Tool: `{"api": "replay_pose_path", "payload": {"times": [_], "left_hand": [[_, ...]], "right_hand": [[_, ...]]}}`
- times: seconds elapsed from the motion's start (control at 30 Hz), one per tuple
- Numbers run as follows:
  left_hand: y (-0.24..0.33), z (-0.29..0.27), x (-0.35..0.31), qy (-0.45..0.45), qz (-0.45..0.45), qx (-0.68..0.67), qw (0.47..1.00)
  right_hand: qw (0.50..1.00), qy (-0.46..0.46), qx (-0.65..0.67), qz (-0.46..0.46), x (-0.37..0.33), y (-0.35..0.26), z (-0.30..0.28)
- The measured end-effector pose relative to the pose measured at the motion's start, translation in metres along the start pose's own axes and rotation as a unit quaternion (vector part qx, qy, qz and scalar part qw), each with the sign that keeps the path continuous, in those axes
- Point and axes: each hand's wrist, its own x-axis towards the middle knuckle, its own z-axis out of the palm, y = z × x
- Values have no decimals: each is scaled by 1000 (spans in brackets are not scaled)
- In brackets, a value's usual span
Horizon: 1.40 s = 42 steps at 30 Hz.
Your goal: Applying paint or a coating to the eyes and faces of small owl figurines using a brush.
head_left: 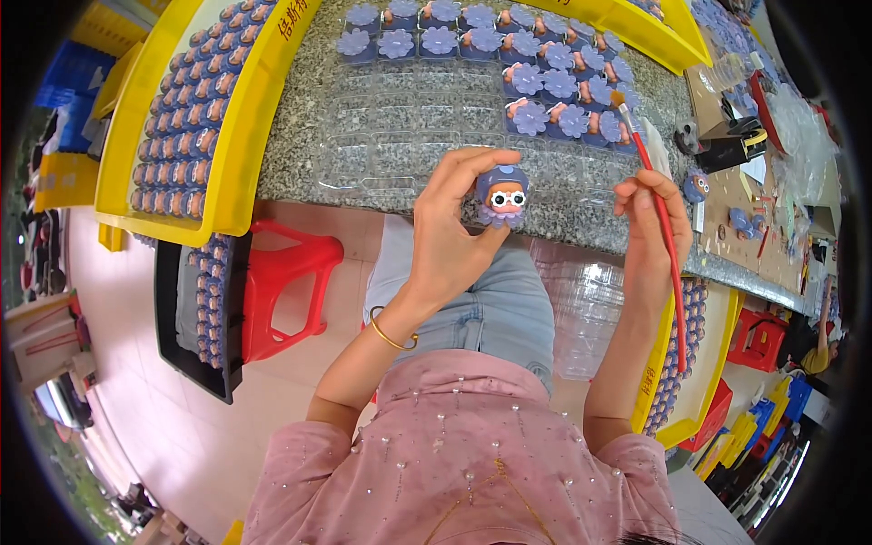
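Between the thumb and fingers of my left hand [445,218] is a small doll figurine [505,198] with a blue cap, orange hair, white-rimmed eyes and a purple frilled collar. It is upright, face toward me, just over the table's near edge. My right hand [652,218] is closed round a long red paintbrush [678,313], its bristle tip pointing up and away. Beyond my hands lies a clear plastic compartment tray [371,116]. Several figurines with purple flower-shaped bases [527,82] fill its far rows and right side; its near left compartments hold none.
Yellow crates stand at the left [250,154] and far right [636,34], the left one full of figurine rows. A black crate [173,318] and red stool [289,282] are below left. Clear trays [586,318] are stacked under the table edge. A black tape dispenser [727,150] sits right.
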Motion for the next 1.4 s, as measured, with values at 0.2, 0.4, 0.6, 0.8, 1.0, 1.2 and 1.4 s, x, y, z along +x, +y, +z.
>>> {"api": "replay_pose_path", "payload": {"times": [0.2, 0.4, 0.6, 0.8, 1.0, 1.2, 1.4], "left_hand": [[-1, -4, -2, 6, 10, 22, 1000], [-1, -3, 1, 0, 13, 24, 1000], [0, 2, 3, -14, -9, -43, 999], [1, 1, 7, -15, -14, -50, 999], [0, 4, 7, -14, -15, -69, 997], [1, 2, 5, -18, -2, -37, 999], [3, 0, 2, -6, 20, -5, 1000]], "right_hand": [[949, 73, -264, -154, 27, -30, -47], [803, 275, -504, -161, 90, -37, -175], [812, 350, -462, 64, 154, 6, -282], [893, 363, -239, 115, 166, 7, -250], [870, 353, -307, 154, 175, -1, -252], [911, 321, -210, 153, 180, 3, -277], [918, 344, -184, 77, 190, 3, -277]]}}
